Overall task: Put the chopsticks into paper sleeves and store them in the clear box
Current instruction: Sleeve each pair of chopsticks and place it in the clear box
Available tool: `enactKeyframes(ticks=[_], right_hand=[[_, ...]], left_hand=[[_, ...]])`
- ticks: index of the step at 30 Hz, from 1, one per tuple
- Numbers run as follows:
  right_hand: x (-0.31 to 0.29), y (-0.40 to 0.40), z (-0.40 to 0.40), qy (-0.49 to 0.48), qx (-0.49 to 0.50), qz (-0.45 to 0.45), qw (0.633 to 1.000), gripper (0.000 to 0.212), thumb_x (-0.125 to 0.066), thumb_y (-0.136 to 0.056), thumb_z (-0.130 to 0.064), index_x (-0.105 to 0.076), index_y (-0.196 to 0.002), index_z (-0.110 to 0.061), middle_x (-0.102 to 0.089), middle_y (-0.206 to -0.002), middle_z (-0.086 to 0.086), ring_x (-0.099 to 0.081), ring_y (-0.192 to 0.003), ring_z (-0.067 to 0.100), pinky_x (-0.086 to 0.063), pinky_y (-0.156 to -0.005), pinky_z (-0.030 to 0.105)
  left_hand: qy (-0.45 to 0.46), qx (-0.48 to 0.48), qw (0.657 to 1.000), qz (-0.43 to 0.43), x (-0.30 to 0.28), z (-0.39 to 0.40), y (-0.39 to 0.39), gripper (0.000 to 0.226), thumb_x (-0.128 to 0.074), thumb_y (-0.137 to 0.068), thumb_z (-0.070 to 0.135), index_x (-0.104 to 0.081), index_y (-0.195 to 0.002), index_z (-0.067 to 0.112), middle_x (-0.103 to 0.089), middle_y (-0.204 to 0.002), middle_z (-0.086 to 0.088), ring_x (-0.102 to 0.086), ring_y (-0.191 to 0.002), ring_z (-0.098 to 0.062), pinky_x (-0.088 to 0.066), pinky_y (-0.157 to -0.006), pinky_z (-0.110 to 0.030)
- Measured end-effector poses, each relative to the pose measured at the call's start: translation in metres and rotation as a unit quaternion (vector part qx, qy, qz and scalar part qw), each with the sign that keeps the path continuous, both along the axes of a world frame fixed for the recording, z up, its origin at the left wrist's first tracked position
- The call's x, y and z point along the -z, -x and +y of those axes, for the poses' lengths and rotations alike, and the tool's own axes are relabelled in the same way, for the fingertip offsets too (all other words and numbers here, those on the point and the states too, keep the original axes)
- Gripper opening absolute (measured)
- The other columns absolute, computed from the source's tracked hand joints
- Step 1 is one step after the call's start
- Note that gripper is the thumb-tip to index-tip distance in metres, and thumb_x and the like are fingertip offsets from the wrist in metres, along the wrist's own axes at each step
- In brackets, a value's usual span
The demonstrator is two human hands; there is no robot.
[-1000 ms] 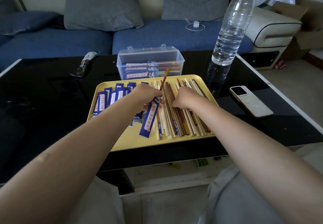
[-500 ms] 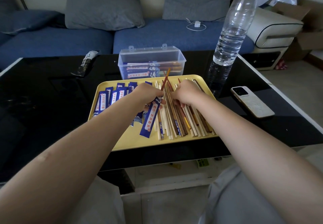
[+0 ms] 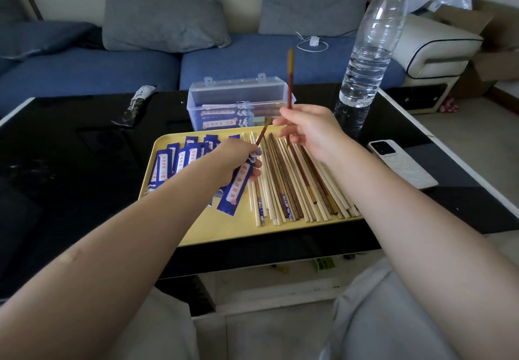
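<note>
- We held a blue paper sleeve (image 3: 238, 183) in our left hand (image 3: 238, 160) at mid-frame, fingers curled round it, with one reddish chopstick (image 3: 264, 132) already poking out of its top end.
- Our right hand (image 3: 306, 132), just right of centre, pinched a second red chopstick (image 3: 289, 84) between thumb and fingers, holding it nearly upright over the pile.
- The loose chopsticks (image 3: 295, 180) lay on the right half of the yellow tray (image 3: 213, 227); empty sleeves (image 3: 179, 160) sat on its left half.
- The clear box (image 3: 238, 98), above the tray, already held filled sleeves.
- We judged the main risk to be the second tip missing the narrow opening, crumpling or tearing the paper.
- A slack left grip could have let the first chopstick slide out.
- The raised chopstick stood near the water bottle (image 3: 370, 45) at upper right; a wide swing might have knocked it.
</note>
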State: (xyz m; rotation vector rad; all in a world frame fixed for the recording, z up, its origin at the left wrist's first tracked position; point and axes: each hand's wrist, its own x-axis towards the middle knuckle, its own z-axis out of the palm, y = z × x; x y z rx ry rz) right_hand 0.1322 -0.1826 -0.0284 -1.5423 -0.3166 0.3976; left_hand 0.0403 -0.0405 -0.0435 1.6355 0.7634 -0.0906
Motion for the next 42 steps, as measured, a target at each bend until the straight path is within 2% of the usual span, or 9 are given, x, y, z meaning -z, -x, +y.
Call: enactKeyframes(ticks=[4, 11, 18, 22, 24, 27, 34, 38, 42], right_hand=[[0.001, -0.006, -0.002, 0.011, 0.052, -0.026, 0.998, 0.025, -0.053, -0.105, -0.024, -0.068, -0.094, -0.007, -0.057, -0.056, 0.001, -0.048, -0.047, 0.012, -0.035, -0.043, 0.021], [0.002, -0.012, -0.005, -0.014, 0.095, 0.037, 0.995, 0.028, -0.048, -0.107, -0.026, -0.065, -0.092, -0.008, -0.051, -0.054, -0.001, -0.041, -0.046, 0.012, -0.030, -0.044, 0.023], [0.005, -0.017, -0.010, 0.012, 0.098, 0.026, 0.995, 0.027, -0.048, -0.106, -0.026, -0.066, -0.094, -0.009, -0.049, -0.057, -0.003, -0.040, -0.048, 0.009, -0.031, -0.046, 0.022], [0.008, -0.017, -0.005, 0.084, 0.087, -0.002, 0.993, 0.021, -0.061, -0.098, -0.031, -0.075, -0.096, -0.016, -0.063, -0.074, 0.002, -0.060, -0.065, 0.014, -0.052, -0.058, 0.025], [0.011, -0.016, -0.002, 0.069, 0.082, 0.017, 0.994, 0.016, -0.069, -0.094, -0.029, -0.074, -0.101, -0.016, -0.071, -0.088, 0.004, -0.071, -0.084, 0.021, -0.061, -0.077, 0.033], [0.012, -0.015, -0.001, 0.009, 0.081, 0.050, 0.995, 0.014, -0.070, -0.094, -0.017, -0.071, -0.107, -0.012, -0.072, -0.095, 0.007, -0.073, -0.092, 0.022, -0.060, -0.086, 0.036], [0.015, -0.003, 0.005, 0.034, -0.019, 0.055, 0.998, 0.007, -0.074, -0.090, -0.015, -0.068, -0.091, -0.015, -0.073, -0.088, 0.004, -0.071, -0.091, 0.021, -0.057, -0.081, 0.034], [0.015, -0.002, 0.010, 0.100, -0.070, 0.054, 0.991, 0.039, -0.078, -0.086, -0.018, -0.061, -0.121, -0.013, -0.074, -0.108, 0.008, -0.072, -0.103, 0.027, -0.059, -0.080, 0.037], [0.011, -0.009, 0.006, 0.125, 0.013, 0.000, 0.992, 0.095, -0.078, -0.087, -0.024, -0.015, -0.159, -0.026, -0.067, -0.121, 0.003, -0.070, -0.103, 0.018, -0.057, -0.094, 0.042]], left_hand=[[0.039, 0.021, 0.999, 0.028, -0.002, -0.002, 0.002, 0.025, -0.045, -0.104, 0.024, -0.058, -0.087, 0.010, -0.059, -0.068, -0.006, -0.054, -0.053, -0.017, -0.048, -0.045, -0.024], [0.013, 0.098, 0.995, 0.018, -0.001, -0.002, 0.001, 0.030, -0.040, -0.102, 0.030, -0.060, -0.098, 0.007, -0.060, -0.063, -0.007, -0.055, -0.050, -0.019, -0.049, -0.051, -0.028], [0.013, 0.123, 0.992, -0.004, -0.003, -0.004, 0.002, 0.029, -0.038, -0.101, 0.026, -0.058, -0.096, 0.005, -0.057, -0.063, -0.008, -0.051, -0.049, -0.019, -0.046, -0.053, -0.029], [0.023, 0.129, 0.991, -0.027, -0.003, -0.004, 0.001, 0.032, -0.037, -0.102, 0.026, -0.059, -0.091, 0.006, -0.057, -0.062, -0.008, -0.050, -0.048, -0.019, -0.045, -0.052, -0.029], [0.026, 0.135, 0.990, -0.038, -0.005, -0.006, 0.002, 0.032, -0.036, -0.103, 0.025, -0.059, -0.089, 0.007, -0.057, -0.061, -0.007, -0.049, -0.048, -0.018, -0.044, -0.052, -0.030], [0.026, 0.139, 0.989, -0.045, -0.005, -0.008, 0.001, 0.031, -0.036, -0.104, 0.026, -0.057, -0.090, 0.007, -0.057, -0.060, -0.006, -0.050, -0.047, -0.018, -0.044, -0.050, -0.029], [0.057, 0.096, 0.992, -0.062, -0.004, -0.009, -0.001, 0.029, -0.042, -0.104, 0.030, -0.059, -0.097, 0.008, -0.058, -0.063, -0.005, -0.052, -0.050, -0.016, -0.048, -0.047, -0.026], [0.050, 0.077, 0.994, -0.057, -0.004, -0.010, 0.001, 0.027, -0.042, -0.105, 0.029, -0.055, -0.094, 0.008, -0.059, -0.063, -0.005, -0.053, -0.049, -0.015, -0.049, -0.047, -0.026], [0.057, 0.096, 0.993, -0.039, -0.004, -0.007, 0.001, 0.028, -0.040, -0.105, 0.026, -0.059, -0.100, 0.006, -0.058, -0.061, -0.004, -0.051, -0.046, -0.015, -0.046, -0.045, -0.026]])
